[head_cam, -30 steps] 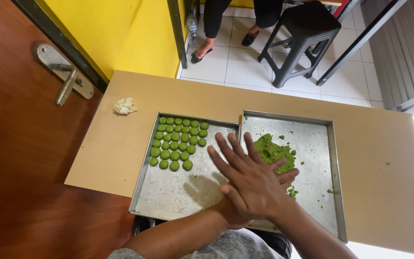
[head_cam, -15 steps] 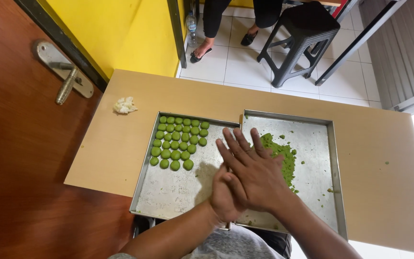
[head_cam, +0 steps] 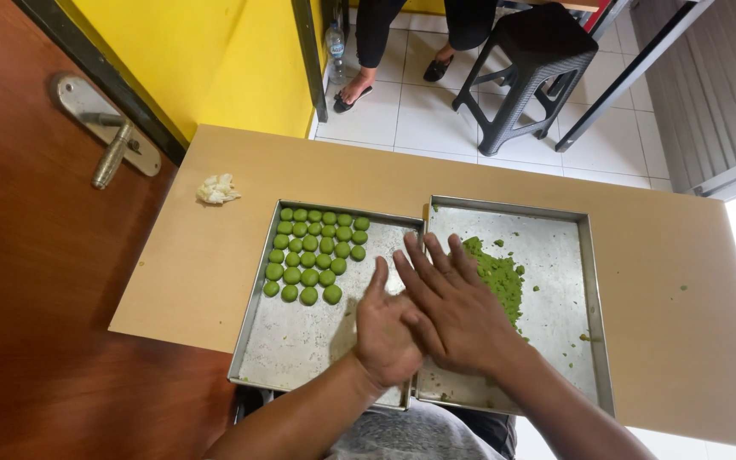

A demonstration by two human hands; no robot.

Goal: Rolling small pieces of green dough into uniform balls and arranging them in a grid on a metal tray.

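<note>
Two shallow metal baking trays sit side by side, touching, on the pale wooden bench (head_cam: 658, 281), at its near edge. In the left metal tray (head_cam: 300, 349), rows of small round green dough balls (head_cam: 315, 252) fill the far left corner. In the right metal tray (head_cam: 594, 281), a loose heap of green dough (head_cam: 497, 274) lies left of centre. Pressed together over the seam between the trays are the left hand (head_cam: 383, 328) and, lying on it, the right hand (head_cam: 457, 307). A crumpled white tissue (head_cam: 217, 189) lies on the bench beyond the left tray. Behind the bench, a dark plastic stool (head_cam: 526, 68) stands on the tiled floor (head_cam: 411, 111).
</note>
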